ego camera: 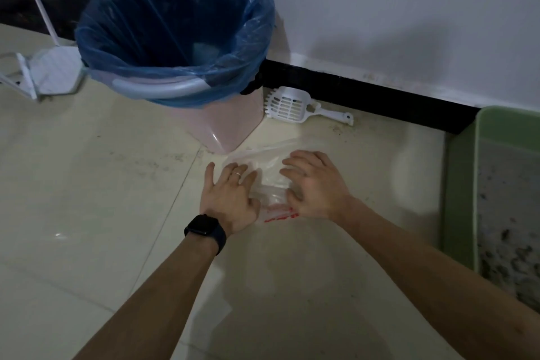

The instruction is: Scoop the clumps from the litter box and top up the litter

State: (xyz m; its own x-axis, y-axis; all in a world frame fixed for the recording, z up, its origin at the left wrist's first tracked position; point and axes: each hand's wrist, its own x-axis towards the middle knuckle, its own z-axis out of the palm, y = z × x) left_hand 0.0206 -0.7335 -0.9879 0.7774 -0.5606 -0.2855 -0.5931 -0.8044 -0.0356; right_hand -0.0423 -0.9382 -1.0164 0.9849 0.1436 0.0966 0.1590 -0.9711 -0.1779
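A clear plastic bag (270, 172) with red print at its near edge lies flat on the tiled floor. My left hand (230, 199) presses on the bag's left side with spread fingers. My right hand (314, 184) presses on its right side, fingers slightly bent. A white slotted litter scoop (295, 107) lies on the floor by the wall, beyond the bag. The green litter box (460, 193) stands at the right edge, holding grey litter (508, 213) with dark clumps. A pink bin (230, 126) lined with a blue bag (175, 23) stands to the upper left.
A white wall with a black skirting board (365, 90) runs behind the scoop. A white folded frame (38, 73) lies on the floor left of the bin. Pale floor tiles (102, 213) stretch out on the left and in front.
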